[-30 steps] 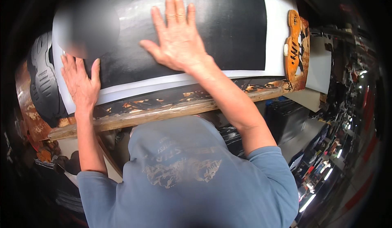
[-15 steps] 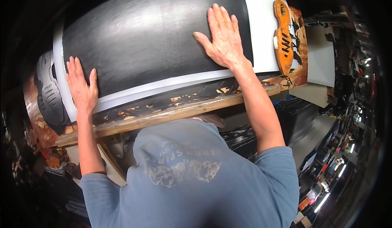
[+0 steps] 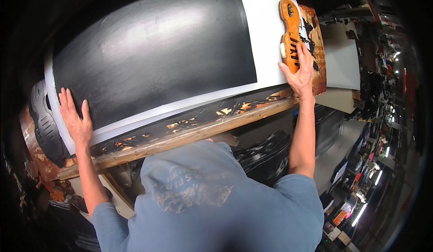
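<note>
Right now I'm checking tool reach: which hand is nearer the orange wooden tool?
The right hand: its fingers rest on the orange wooden tool by the white sheet's right edge. The left hand lies flat at the sheet's far left corner, well away.

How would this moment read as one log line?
left hand: flat on black sheet | right hand: on orange tool | white sheet underneath
</note>
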Demonstrator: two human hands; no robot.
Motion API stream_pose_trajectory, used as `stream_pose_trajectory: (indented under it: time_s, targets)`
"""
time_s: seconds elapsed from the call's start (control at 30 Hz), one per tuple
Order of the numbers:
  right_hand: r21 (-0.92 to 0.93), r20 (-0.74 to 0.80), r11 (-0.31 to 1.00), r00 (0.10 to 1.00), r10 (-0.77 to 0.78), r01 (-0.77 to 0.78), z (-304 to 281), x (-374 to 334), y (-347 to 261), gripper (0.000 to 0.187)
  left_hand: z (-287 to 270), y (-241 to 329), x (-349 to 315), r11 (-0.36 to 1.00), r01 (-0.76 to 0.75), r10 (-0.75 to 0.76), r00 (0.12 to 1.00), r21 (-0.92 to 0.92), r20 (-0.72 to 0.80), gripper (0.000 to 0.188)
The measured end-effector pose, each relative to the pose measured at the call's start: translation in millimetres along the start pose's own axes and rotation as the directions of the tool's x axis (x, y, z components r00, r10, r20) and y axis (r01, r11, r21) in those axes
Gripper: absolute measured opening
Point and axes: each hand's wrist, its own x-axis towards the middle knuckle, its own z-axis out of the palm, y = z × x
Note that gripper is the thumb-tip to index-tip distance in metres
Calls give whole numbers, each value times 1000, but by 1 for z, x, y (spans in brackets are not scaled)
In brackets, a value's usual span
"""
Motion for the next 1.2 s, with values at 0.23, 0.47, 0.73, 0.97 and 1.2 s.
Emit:
stream_pose_trajectory:
  time_s: [0.23,0.47,0.73,0.97,1.2]
  targets:
    - [125,45,991,998,43,-48,-2,5,10,110,0,0,1,1000,-5,4,1000,-28,-16,62]
    - [519,40,844,990,139,-139,-23,19,4,99,2,-5,0,1000,9,-9,1000,-1,-16,63]
    - [948,-43,-305,986,159,91,-98,25,-37,101,0,-2,-1,999,36,-36,999,10,3,63]
    - [145,-36,-977,988,152,155,-81,57,-49,97,0,-2,-1,999,30,-30,999,-13,-9,63]
    - [530,386,-841,852,353,108,-47,69,-29,68,-3,2,0,998,59,-59,998,-24,-21,63]
